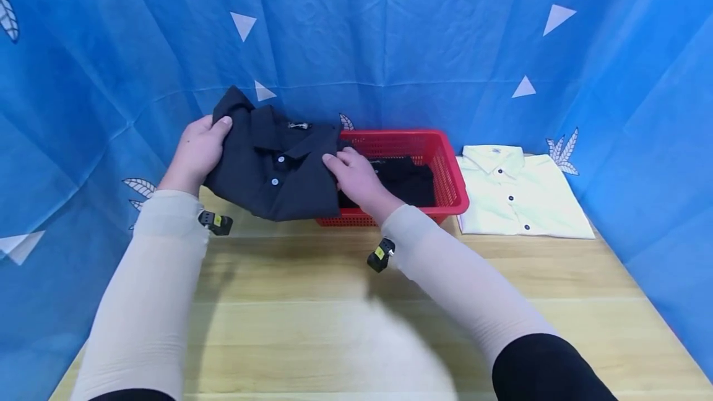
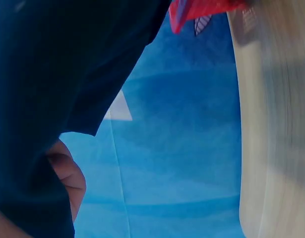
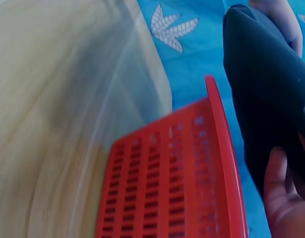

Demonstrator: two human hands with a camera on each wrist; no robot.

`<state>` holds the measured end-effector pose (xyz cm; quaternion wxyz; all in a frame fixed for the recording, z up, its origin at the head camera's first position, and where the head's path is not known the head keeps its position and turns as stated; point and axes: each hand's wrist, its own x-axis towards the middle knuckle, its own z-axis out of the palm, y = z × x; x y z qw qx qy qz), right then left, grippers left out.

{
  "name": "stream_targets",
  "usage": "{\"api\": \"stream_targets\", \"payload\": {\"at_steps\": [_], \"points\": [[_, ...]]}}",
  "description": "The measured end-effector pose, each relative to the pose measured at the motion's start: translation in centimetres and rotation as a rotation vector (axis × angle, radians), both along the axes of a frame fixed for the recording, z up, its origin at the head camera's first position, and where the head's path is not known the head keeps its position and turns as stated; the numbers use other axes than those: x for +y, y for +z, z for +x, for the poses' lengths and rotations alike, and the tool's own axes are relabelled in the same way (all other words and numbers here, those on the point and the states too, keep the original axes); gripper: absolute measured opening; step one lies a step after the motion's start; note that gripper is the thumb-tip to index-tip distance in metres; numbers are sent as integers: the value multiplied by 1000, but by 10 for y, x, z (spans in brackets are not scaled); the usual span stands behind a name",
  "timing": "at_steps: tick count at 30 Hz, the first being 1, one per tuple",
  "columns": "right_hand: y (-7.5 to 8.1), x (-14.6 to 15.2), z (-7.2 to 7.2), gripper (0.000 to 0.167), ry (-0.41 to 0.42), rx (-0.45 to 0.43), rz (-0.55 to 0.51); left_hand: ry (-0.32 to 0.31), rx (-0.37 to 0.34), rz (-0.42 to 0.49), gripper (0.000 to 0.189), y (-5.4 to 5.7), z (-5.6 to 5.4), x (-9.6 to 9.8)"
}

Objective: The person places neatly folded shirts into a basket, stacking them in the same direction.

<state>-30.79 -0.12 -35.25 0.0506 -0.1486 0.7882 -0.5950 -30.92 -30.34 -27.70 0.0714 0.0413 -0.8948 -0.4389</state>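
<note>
A folded dark shirt (image 1: 245,172) with a collar and white buttons is held up between both hands, over the left end of a red basket (image 1: 458,184). My left hand (image 1: 202,148) grips its left side, thumb on the front and fingers behind. At the opposite edge, my right hand (image 1: 359,179) pinches the cloth close over the basket. Another black garment (image 1: 409,181) lies inside the basket. In the right wrist view, the shirt (image 3: 261,89) hangs beside the basket's slotted wall (image 3: 157,183), and the right fingers (image 3: 276,178) are on its underside.
A folded white shirt (image 1: 501,197) with dark buttons lies right of the basket on the wooden table (image 1: 289,327). A blue curtain (image 1: 390,36) with white leaves and triangles closes off the back and both sides.
</note>
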Motion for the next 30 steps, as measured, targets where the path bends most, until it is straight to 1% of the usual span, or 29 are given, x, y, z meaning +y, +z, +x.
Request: {"api": "stream_targets", "payload": {"at_steps": [3, 4, 7, 11, 15, 19, 21, 23, 26, 30], "points": [[-2, 13, -7, 44, -68, 67, 38, -25, -6, 16, 56, 1, -4, 9], [-2, 18, -9, 45, -84, 73, 46, -31, -4, 18, 55, 1, -5, 12], [-1, 32, -12, 48, -119, 67, 76, -58, -1, 15, 53, 1, -7, 22], [-1, 51, -13, 48, -150, 42, 94, -124, -35, 10, 55, 1, -10, 36], [-1, 69, -15, 43, -154, 76, 55, -182, -62, 38, 57, 2, -12, 49], [-3, 87, -18, 41, -162, 108, 31, -214, -77, 48, 52, -2, -15, 61], [-4, 95, -19, 39, -173, 89, 3, -228, -78, 42, 50, -5, -18, 68], [-5, 101, -20, 36, -182, 63, -46, -240, -75, 40, 48, -8, -21, 74], [-5, 109, -20, 30, -193, 33, -111, -245, -67, 41, 45, -9, -23, 82], [-1, 118, -18, 26, -208, -5, -131, -255, -61, 31, 41, -11, -24, 91]]}}
